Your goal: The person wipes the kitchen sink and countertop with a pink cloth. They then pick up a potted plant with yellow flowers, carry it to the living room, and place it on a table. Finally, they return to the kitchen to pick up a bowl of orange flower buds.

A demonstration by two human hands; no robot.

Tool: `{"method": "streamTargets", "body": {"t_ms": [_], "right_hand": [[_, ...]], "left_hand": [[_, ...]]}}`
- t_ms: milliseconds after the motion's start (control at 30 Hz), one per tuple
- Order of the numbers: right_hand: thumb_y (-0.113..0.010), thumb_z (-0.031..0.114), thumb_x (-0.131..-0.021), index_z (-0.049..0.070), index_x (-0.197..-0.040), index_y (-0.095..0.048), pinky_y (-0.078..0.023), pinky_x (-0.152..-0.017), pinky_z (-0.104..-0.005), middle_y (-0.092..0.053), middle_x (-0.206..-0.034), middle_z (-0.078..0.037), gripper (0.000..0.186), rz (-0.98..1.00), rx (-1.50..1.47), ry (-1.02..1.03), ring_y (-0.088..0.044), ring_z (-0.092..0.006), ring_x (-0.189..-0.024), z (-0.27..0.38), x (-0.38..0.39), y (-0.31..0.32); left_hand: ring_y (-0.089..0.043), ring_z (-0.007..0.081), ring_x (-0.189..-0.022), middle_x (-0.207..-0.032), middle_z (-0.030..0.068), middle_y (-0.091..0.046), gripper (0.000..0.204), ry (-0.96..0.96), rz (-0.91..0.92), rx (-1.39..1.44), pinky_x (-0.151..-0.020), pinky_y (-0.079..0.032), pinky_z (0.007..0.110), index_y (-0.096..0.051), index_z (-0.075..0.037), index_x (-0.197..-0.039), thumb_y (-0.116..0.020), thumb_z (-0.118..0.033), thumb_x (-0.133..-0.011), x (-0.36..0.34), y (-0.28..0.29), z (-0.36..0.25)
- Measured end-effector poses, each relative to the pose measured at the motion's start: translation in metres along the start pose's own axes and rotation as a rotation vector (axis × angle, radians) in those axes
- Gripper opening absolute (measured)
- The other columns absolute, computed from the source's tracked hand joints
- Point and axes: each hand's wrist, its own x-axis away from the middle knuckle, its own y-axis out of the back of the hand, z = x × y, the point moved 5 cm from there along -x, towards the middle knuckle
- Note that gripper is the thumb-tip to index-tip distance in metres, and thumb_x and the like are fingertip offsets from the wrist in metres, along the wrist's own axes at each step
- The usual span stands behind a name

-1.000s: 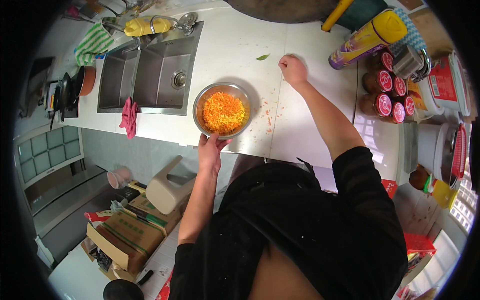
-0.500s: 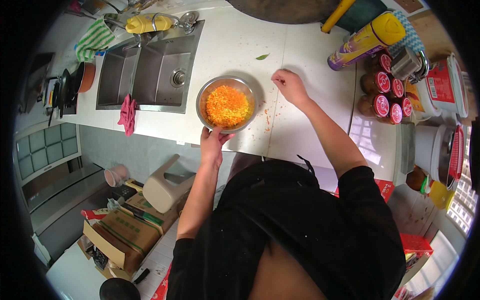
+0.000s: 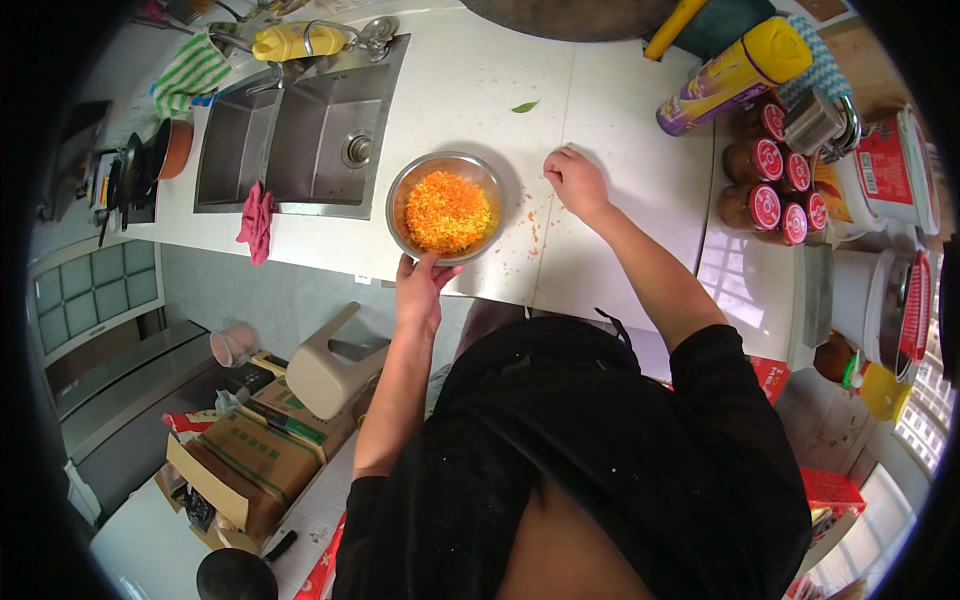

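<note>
A round metal bowl (image 3: 397,230) stands on the white counter near its front edge. Finely chopped orange and yellow food (image 3: 446,212) fills its bottom. My left hand (image 3: 425,283) grips the bowl's near rim, with the thumb up by the edge and the fingers low on the outside. To the right of the bowl, my right hand (image 3: 578,183) is at the counter with its fingers curled together; whatever may be inside them is hidden. Orange crumbs (image 3: 532,225) lie scattered between the bowl and my right hand. Farther back is a single green leaf (image 3: 525,107).
A double steel sink (image 3: 320,150) is on the left, with a pink cloth (image 3: 256,222) over its front edge. On the right stand a yellow and purple spray can (image 3: 735,75) and several red-lidded jars (image 3: 765,205). Below left are a stool (image 3: 335,370) and a cardboard box (image 3: 240,460).
The bowl has shifted slightly left with my left hand on it. My right hand has turned a little and come slightly nearer, its fingers still curled.
</note>
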Motion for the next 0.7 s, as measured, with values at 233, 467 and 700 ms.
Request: {"method": "streamTargets", "body": {"t_ms": [233, 467, 700], "right_hand": [[-0.058, 0.004, -0.077, 0.007, -0.081, -0.060, -0.048, -0.063, -0.0318, -0.057, -0.079, -0.008, 0.005, -0.016, -0.521, 0.054, -0.059, -0.0238, -0.070, 0.058, -0.001, 0.008], [-0.060, 0.006, -0.079, 0.006, -0.083, -0.063, -0.048, -0.063, -0.0319, -0.060, -0.082, -0.011, 0.005, -0.077, -0.410, 0.012, -0.060, -0.0230, -0.070, 0.035, -0.014, 0.013], [-0.064, 0.007, -0.077, 0.006, -0.084, -0.061, -0.048, -0.065, -0.0322, -0.059, -0.082, -0.009, 0.008, -0.142, -0.066, -0.099, -0.059, -0.0230, -0.072, -0.044, -0.029, 0.035]], "left_hand": [[-0.063, 0.0244, -0.076, -0.097, 0.0179, -0.058, 0.025, 0.018, 0.006, -0.002, -0.069, -0.057, 0.035, -0.038, 0.005, -0.112, -0.046, -0.003, -0.089, 0.002, -0.007, 0.004], [-0.063, 0.0244, -0.078, -0.101, 0.0182, -0.056, 0.026, 0.001, 0.052, -0.002, -0.069, -0.057, 0.034, -0.038, 0.006, -0.113, -0.046, -0.004, -0.089, -0.001, -0.017, 0.006], [-0.063, 0.0248, -0.078, -0.100, 0.0180, -0.056, 0.027, 0.019, 0.020, -0.022, -0.069, -0.057, 0.033, -0.038, 0.007, -0.113, -0.046, -0.003, -0.089, 0.000, -0.012, 0.008]]}}
